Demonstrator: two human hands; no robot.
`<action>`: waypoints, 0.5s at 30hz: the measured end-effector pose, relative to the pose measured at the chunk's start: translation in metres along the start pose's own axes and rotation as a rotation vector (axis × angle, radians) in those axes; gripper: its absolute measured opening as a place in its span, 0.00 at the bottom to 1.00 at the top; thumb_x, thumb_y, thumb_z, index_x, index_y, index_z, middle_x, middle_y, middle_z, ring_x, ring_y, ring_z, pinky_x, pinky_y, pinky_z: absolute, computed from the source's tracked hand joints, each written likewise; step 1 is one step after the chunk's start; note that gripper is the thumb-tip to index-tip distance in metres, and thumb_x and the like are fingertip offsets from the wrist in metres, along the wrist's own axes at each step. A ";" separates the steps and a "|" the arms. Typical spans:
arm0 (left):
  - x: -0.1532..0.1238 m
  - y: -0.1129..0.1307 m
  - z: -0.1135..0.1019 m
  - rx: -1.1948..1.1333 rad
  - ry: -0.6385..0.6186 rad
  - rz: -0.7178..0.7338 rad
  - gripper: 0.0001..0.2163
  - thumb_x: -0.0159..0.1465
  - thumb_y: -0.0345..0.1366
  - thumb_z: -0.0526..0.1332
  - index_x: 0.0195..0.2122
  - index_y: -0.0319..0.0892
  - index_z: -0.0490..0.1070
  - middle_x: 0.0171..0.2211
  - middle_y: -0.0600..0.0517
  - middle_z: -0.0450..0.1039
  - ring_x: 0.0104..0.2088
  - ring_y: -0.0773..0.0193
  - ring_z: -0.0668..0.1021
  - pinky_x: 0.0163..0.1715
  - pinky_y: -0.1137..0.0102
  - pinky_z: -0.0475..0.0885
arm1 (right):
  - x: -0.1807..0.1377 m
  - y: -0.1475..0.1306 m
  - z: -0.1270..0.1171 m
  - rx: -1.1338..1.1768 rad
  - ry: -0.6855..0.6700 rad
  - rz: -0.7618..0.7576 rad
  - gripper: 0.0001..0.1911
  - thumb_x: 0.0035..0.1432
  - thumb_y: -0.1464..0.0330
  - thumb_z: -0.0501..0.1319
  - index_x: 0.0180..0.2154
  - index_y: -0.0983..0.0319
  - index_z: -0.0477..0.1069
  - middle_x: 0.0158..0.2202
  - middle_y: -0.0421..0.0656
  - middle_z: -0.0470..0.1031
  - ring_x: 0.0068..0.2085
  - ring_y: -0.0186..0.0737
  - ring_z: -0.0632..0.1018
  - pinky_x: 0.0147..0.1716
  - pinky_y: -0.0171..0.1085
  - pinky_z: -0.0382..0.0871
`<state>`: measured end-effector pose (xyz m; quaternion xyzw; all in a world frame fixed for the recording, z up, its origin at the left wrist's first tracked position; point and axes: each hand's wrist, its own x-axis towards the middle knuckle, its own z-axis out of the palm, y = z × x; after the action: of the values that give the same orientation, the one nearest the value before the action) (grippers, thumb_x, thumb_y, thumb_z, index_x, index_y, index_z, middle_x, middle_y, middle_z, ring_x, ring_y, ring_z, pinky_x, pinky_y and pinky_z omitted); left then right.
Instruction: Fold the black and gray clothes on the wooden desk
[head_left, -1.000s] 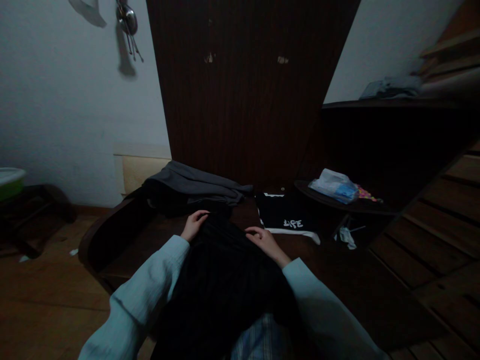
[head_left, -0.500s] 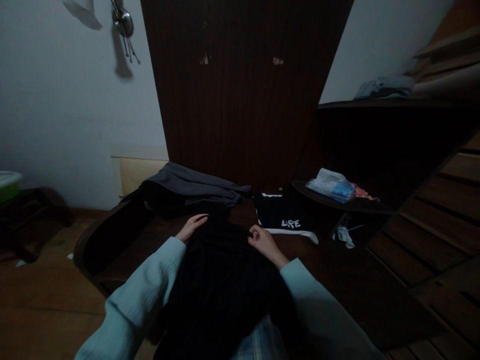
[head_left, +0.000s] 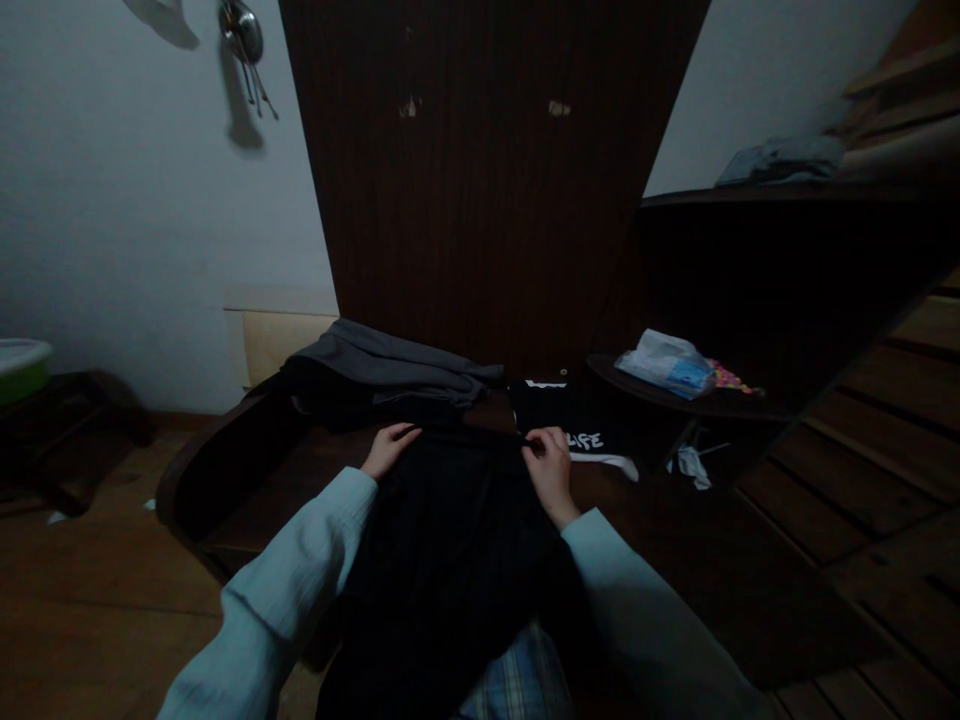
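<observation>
Fingers and thumbs were set, hands well apart: the left hand (head_left: 388, 450) pinched one end of the black garment's (head_left: 457, 540) upper edge, the right hand (head_left: 549, 473) the other, the cloth hanging toward the plaid fabric (head_left: 525, 675) below. A lopsided tug could have slipped those slim grips! And the printed black cloth (head_left: 546, 405), so near the right hand, risked being snagged by a stray knuckle.

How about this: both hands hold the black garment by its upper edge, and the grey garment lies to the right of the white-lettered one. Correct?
One slip: the head view shows the grey garment to the left of the white-lettered one. Both left hand and right hand do hold the black garment by its upper edge.
</observation>
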<state>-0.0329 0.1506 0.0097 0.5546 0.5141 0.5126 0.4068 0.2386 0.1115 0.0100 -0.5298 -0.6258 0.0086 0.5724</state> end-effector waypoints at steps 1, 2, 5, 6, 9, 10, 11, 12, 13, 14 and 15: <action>0.002 -0.002 -0.001 0.016 0.048 0.028 0.20 0.41 0.49 0.64 0.29 0.39 0.74 0.32 0.49 0.76 0.38 0.55 0.75 0.40 0.65 0.68 | 0.000 0.001 0.001 0.024 -0.001 0.000 0.01 0.45 0.70 0.55 0.26 0.60 0.63 0.31 0.42 0.63 0.36 0.40 0.67 0.36 0.39 0.63; 0.004 -0.004 -0.003 0.028 0.092 0.052 0.20 0.42 0.49 0.64 0.29 0.38 0.74 0.33 0.48 0.76 0.39 0.55 0.75 0.42 0.64 0.68 | 0.000 0.002 0.002 0.059 -0.010 0.017 0.04 0.46 0.68 0.56 0.28 0.60 0.62 0.34 0.44 0.64 0.37 0.40 0.68 0.37 0.40 0.64; 0.010 -0.009 -0.008 0.040 0.214 0.102 0.19 0.44 0.48 0.63 0.31 0.38 0.74 0.35 0.47 0.76 0.41 0.55 0.74 0.44 0.63 0.67 | -0.003 0.007 0.010 0.169 -0.106 0.121 0.15 0.46 0.60 0.59 0.36 0.61 0.62 0.37 0.45 0.66 0.36 0.39 0.71 0.36 0.40 0.66; 0.011 -0.010 -0.009 0.045 0.248 0.118 0.19 0.45 0.48 0.62 0.31 0.37 0.74 0.36 0.46 0.76 0.41 0.56 0.74 0.44 0.63 0.67 | -0.004 0.010 0.012 0.188 -0.152 0.153 0.18 0.46 0.58 0.59 0.38 0.61 0.61 0.37 0.45 0.67 0.36 0.39 0.71 0.36 0.40 0.66; 0.011 -0.009 -0.013 0.110 0.363 0.175 0.16 0.49 0.45 0.60 0.33 0.37 0.74 0.35 0.47 0.76 0.40 0.58 0.75 0.44 0.65 0.66 | -0.007 0.016 0.018 0.175 -0.254 0.218 0.21 0.47 0.55 0.57 0.39 0.62 0.63 0.35 0.45 0.71 0.35 0.39 0.73 0.37 0.41 0.66; 0.010 -0.008 -0.014 0.143 0.407 0.189 0.15 0.50 0.44 0.59 0.33 0.38 0.73 0.35 0.48 0.76 0.40 0.58 0.75 0.44 0.66 0.66 | -0.007 0.018 0.019 0.157 -0.275 0.238 0.21 0.47 0.55 0.56 0.39 0.62 0.64 0.33 0.45 0.71 0.34 0.39 0.73 0.37 0.41 0.66; 0.009 -0.007 -0.015 0.175 0.454 0.198 0.15 0.51 0.43 0.58 0.33 0.38 0.73 0.34 0.49 0.76 0.39 0.59 0.75 0.43 0.67 0.67 | -0.007 0.019 0.019 0.135 -0.296 0.257 0.20 0.48 0.55 0.56 0.38 0.62 0.66 0.31 0.44 0.72 0.33 0.39 0.73 0.35 0.40 0.66; 0.008 -0.006 -0.016 0.204 0.504 0.202 0.14 0.52 0.42 0.56 0.34 0.38 0.73 0.33 0.49 0.76 0.38 0.59 0.75 0.42 0.68 0.67 | -0.007 0.019 0.019 0.109 -0.320 0.274 0.19 0.48 0.55 0.55 0.36 0.62 0.67 0.29 0.43 0.72 0.31 0.39 0.73 0.34 0.39 0.66; 0.007 -0.005 -0.017 0.228 0.551 0.202 0.13 0.53 0.41 0.56 0.34 0.38 0.73 0.33 0.49 0.76 0.37 0.60 0.75 0.41 0.68 0.67 | -0.007 0.018 0.018 0.081 -0.348 0.288 0.18 0.48 0.55 0.55 0.35 0.62 0.68 0.27 0.42 0.72 0.30 0.38 0.73 0.32 0.38 0.66; 0.007 -0.004 -0.018 0.246 0.597 0.198 0.13 0.53 0.40 0.55 0.33 0.38 0.72 0.32 0.49 0.75 0.36 0.60 0.75 0.40 0.69 0.68 | -0.007 0.017 0.017 0.051 -0.380 0.296 0.17 0.49 0.55 0.55 0.32 0.61 0.69 0.24 0.41 0.72 0.28 0.38 0.73 0.31 0.37 0.65; 0.006 -0.003 -0.020 0.259 0.639 0.193 0.12 0.54 0.39 0.54 0.33 0.38 0.72 0.32 0.49 0.75 0.35 0.61 0.75 0.39 0.69 0.68 | -0.006 0.015 0.015 0.019 -0.413 0.296 0.16 0.49 0.55 0.54 0.30 0.61 0.69 0.23 0.40 0.71 0.27 0.37 0.72 0.29 0.36 0.64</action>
<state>-0.0531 0.1559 0.0105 0.4593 0.6212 0.6268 0.1017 0.2360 0.1231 -0.0094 -0.5973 -0.6449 0.2065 0.4299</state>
